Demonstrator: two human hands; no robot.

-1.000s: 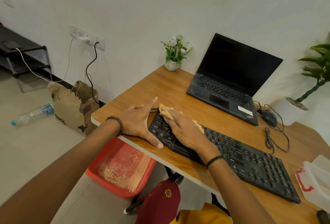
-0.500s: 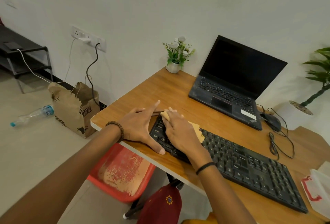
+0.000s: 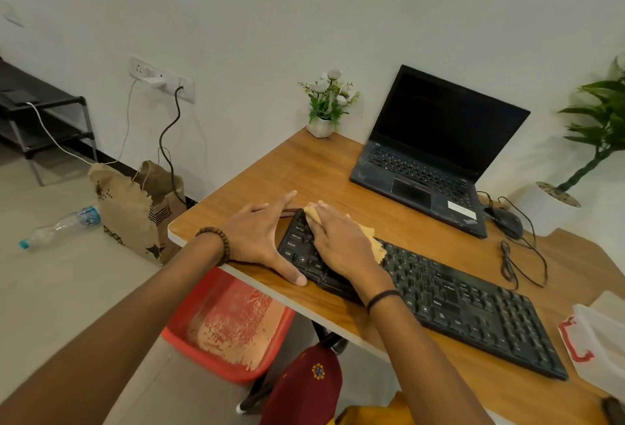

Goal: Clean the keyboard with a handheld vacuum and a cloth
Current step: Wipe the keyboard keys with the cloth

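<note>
A black keyboard (image 3: 466, 309) lies slanted across the wooden desk (image 3: 304, 170). My right hand (image 3: 341, 242) lies flat on a yellow cloth (image 3: 373, 242) and presses it onto the keys at the keyboard's left end. Bits of the cloth stick out past my fingertips and to the right of the hand. My left hand (image 3: 260, 235) rests spread on the desk against the keyboard's left edge, thumb along its near corner, fingers straight. No handheld vacuum shows in the view.
An open black laptop (image 3: 433, 154) and a small potted flower (image 3: 326, 103) stand at the back. A black mouse (image 3: 504, 221) with its cable lies to the right, a clear plastic box (image 3: 602, 343) at the far right. Beneath the desk are a red bin (image 3: 230, 326), a paper bag (image 3: 135, 208), a bottle (image 3: 61, 226).
My right hand with the cloth has slid slightly toward the near side of the keyboard's left end. My left hand stays braced at the keyboard's edge. The view shifted a little.
</note>
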